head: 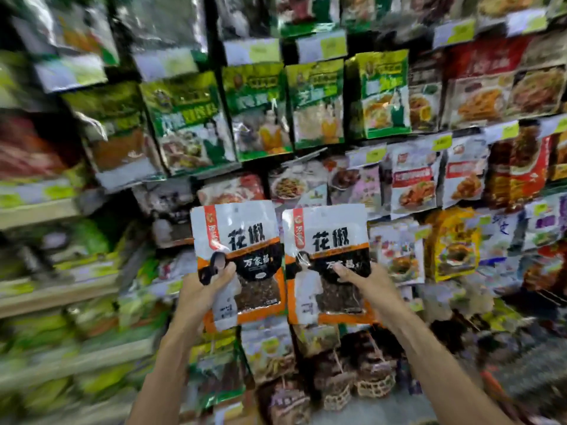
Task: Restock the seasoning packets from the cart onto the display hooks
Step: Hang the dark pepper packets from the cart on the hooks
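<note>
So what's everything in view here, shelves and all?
left packet: one, white, black and orange, held up at centre.
right packet: one, same colours, beside it.
green packets: at least four, green, hanging in the row above.
red-and-white packets: two, right of centre.
yellow packet: one, yellow, further right.
price tags: many, white and yellow-green, above the rows.
shelves: pale, blurred, left side.
left hand: grips the left packet.
right hand: grips the right packet.

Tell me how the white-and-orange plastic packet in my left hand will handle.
Probably light: the left hand holds the white-and-orange plastic packet upright by its lower corner. Seemingly stiff, standing unbent. Glossy film may slip.
</note>
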